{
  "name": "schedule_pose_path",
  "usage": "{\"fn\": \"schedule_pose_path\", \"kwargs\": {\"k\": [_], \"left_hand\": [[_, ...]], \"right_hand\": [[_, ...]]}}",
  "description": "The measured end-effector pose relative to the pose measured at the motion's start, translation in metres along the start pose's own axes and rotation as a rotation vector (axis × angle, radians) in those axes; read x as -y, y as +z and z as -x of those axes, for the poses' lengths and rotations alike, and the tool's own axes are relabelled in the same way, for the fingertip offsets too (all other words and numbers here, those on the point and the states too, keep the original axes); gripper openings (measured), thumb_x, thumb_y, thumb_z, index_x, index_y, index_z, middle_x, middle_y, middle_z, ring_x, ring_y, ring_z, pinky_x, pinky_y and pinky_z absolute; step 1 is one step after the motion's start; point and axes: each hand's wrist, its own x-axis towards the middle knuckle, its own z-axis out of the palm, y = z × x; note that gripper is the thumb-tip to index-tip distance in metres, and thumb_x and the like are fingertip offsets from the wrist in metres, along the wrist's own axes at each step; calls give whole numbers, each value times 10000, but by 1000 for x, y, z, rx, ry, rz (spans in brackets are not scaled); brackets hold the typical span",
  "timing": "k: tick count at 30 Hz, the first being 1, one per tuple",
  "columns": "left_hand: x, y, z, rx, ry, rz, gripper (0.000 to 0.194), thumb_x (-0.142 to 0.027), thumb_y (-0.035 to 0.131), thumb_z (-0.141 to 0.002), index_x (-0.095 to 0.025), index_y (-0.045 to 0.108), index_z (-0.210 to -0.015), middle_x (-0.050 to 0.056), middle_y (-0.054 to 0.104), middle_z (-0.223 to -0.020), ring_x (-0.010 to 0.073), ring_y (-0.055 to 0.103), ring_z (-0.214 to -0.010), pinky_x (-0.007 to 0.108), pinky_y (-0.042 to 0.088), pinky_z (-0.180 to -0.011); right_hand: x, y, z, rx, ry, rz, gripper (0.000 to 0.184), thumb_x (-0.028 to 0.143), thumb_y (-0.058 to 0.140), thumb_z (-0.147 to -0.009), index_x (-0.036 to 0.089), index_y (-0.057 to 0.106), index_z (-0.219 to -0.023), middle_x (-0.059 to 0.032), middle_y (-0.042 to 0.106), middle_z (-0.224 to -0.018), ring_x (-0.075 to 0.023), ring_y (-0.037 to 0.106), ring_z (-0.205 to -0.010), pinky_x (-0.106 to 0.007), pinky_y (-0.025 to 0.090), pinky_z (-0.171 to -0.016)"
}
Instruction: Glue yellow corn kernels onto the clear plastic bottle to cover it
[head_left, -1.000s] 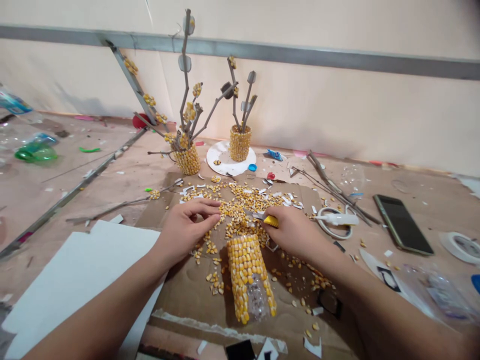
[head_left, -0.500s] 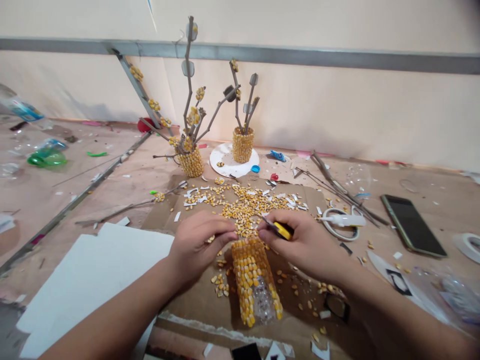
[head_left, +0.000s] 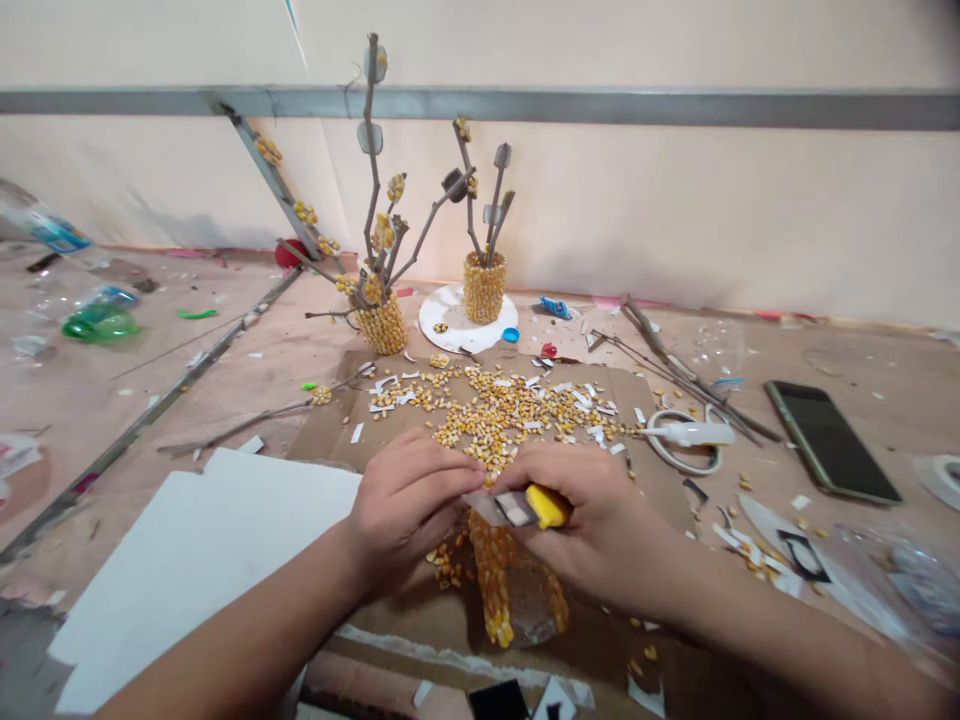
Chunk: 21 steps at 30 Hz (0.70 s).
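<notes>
- Head view: the right hand point(head_left: 600, 515) is wrapped around a yellow cutter point(head_left: 549, 506), its blade point(head_left: 484, 508) aimed at the left hand point(head_left: 412, 495), apparently for close control.
- The left hand arches inward, fingers bunched; whether they pinch anything cannot be told.
- The kernel-covered bottle point(head_left: 493, 585) lies below both hands, partly bare.
- Beyond, loose kernels point(head_left: 495, 412) spread across cardboard point(head_left: 330, 432), probably for easy reach.

The right hand point(head_left: 600, 520) is curled firmly around the knife point(head_left: 517, 508). The left hand point(head_left: 409, 495), back upward and fingers bent together, has its fingertips beside the knife's blade. Left forearm point(head_left: 247, 610) and right forearm point(head_left: 780, 615), both bare, converge toward the knife.
</notes>
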Motion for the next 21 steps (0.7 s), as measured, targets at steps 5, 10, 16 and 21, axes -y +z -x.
{"fn": "schedule_pose_path", "kwargs": {"k": [5,10,16,21], "left_hand": [[2,-3,-6,44,57,-23,94,-185,580,-1038,-190,669,-1065,88,839,-938,171,762,-755,314,520,-663],[3,-3,-5,51,62,-29,118,-183,555,-1046,-196,671,-1060,92,840,-932,172,765,-747,319,520,-654],[5,2,0,21,21,-54,63,-180,669,-999,-200,680,-1058,69,831,-949,177,753,-775,324,535,-704],[15,-7,-3,-12,-220,-175,139,-158,687,-971,-193,698,-1105,72,807,-1017,178,745,-866,321,580,-829]], "right_hand": [[-1,2,1,-2,26,74,124,92,665,-808,204,651,-861,21,674,-768,-122,570,-686,-234,394,-652],[0,3,2,15,74,70,147,87,645,-766,210,634,-845,36,657,-753,-113,532,-652,-231,376,-637],[7,-6,-1,13,141,41,103,117,624,-786,219,615,-798,51,591,-684,-111,470,-599,-237,348,-594],[-22,-34,-13,-5,313,179,183,297,563,-936,226,587,-768,24,571,-664,-141,469,-596,-272,326,-562]]}}
